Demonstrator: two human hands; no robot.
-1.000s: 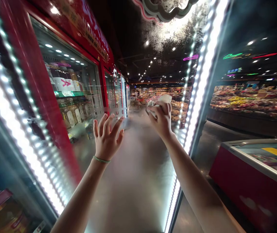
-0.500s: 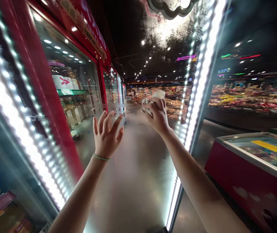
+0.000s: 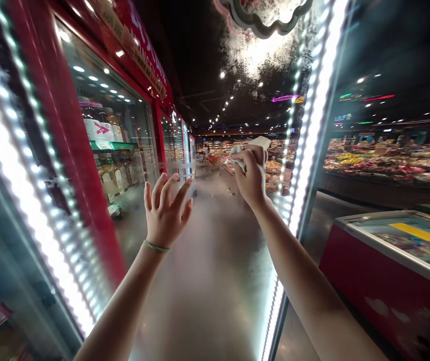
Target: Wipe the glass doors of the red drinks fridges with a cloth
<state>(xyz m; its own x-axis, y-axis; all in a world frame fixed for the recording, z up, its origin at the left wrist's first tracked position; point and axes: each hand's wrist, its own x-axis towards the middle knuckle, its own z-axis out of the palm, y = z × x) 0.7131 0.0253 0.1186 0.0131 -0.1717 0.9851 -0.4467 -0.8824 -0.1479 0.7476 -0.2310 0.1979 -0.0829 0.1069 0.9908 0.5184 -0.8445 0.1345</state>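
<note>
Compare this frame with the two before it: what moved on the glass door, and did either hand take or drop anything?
The right hand, gripping the white cloth, slid left across the fogged glass door half a second ago, then back right and slightly up. Nothing was picked up or released. The left hand stayed open with fingers spread against the glass, in about the same spot.

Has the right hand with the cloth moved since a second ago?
Yes. The right hand and its cloth shifted right, toward the door's lit edge strip.
</note>
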